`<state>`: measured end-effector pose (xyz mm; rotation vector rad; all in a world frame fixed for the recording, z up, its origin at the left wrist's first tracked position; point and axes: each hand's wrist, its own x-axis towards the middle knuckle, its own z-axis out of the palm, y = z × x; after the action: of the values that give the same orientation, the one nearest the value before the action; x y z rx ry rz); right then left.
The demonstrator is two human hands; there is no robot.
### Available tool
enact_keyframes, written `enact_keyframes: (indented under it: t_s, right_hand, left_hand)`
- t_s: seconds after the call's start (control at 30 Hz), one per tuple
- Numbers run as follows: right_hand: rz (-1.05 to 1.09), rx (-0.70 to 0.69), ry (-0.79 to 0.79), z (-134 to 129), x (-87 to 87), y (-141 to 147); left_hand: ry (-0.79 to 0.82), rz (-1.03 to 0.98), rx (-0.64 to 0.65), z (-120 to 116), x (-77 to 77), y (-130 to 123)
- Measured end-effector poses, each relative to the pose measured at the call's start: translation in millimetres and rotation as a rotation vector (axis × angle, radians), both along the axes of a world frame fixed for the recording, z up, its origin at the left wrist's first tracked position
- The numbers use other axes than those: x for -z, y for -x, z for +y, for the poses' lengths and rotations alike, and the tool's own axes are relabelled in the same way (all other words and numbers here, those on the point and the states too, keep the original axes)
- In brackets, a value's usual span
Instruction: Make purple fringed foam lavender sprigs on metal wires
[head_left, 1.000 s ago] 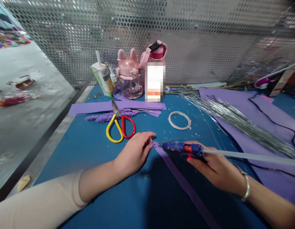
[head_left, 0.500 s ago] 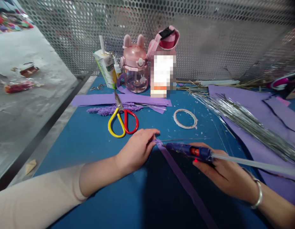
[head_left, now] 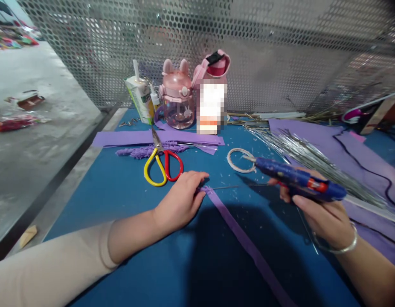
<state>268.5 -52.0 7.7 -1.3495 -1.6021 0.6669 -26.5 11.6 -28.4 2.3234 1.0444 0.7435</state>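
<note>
My left hand (head_left: 184,199) is closed on the upper end of a purple strip (head_left: 237,233), where it is gathered around a thin wire (head_left: 225,187). From there the strip runs down toward the bottom right. My right hand (head_left: 325,215) grips a blue glue gun (head_left: 290,177); its nozzle is over the right edge of a white ring (head_left: 241,160) and away from the strip. Scissors (head_left: 163,164) with yellow and red handles lie open just beyond my left hand, partly over a lavender-like purple bunch (head_left: 136,151).
A drink carton (head_left: 140,100), a pink bottle (head_left: 179,100) and another pink container stand before the perforated metal panel (head_left: 120,47). A flat purple strip (head_left: 120,138) lies in front. Silvery wires (head_left: 312,155) rest on purple sheets (head_left: 283,126) at right, beside a black cord (head_left: 367,164).
My right hand has lifted the glue gun away from the strip, up and to the right. My left hand keeps its hold on the strip. The view has shifted slightly.
</note>
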Motion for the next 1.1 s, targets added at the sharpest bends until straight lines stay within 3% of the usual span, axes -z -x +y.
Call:
enact_keyframes:
  t_s: [0.1,0.23,0.33,0.43,0.63,0.77,0.87,0.97,1.1]
  right_hand:
    - [-0.118,0.027,-0.039,14,-5.9,-10]
    - [-0.548,0.181,-0.183,38,-16.5,-35]
    - [-0.752,0.035,-0.163,58,-16.5,-59]
    - [-0.822,-0.107,-0.205,76,-10.3,-74]
    - [-0.881,-0.254,-0.168,107,12.6,-49]
    - [-0.908,-0.356,-0.052,120,17.9,-43]
    - [-0.889,-0.330,-0.034,109,-3.9,-39]
    - [-0.763,-0.168,0.031,71,-39.3,-10]
    - [-0.722,-0.317,0.092,13,-68.6,55]
  left_hand:
    - [-0.061,0.081,-0.012,-1,-1.5,1]
    - [-0.049,0.119,0.008,1,-10.1,4]
    - [0.070,-0.014,0.035,4,-19.8,7]
    - [0.182,-0.236,0.025,6,-25.9,8]
    - [0.451,-0.495,-0.117,4,-19.0,0]
    - [0.400,-0.512,-0.153,3,-16.3,0]
    - [0.257,-0.505,-0.164,3,-20.0,4]
    - [0.114,-0.519,-0.103,1,-28.1,5]
    - [0.117,-0.598,-0.029,-3,-43.0,-3]
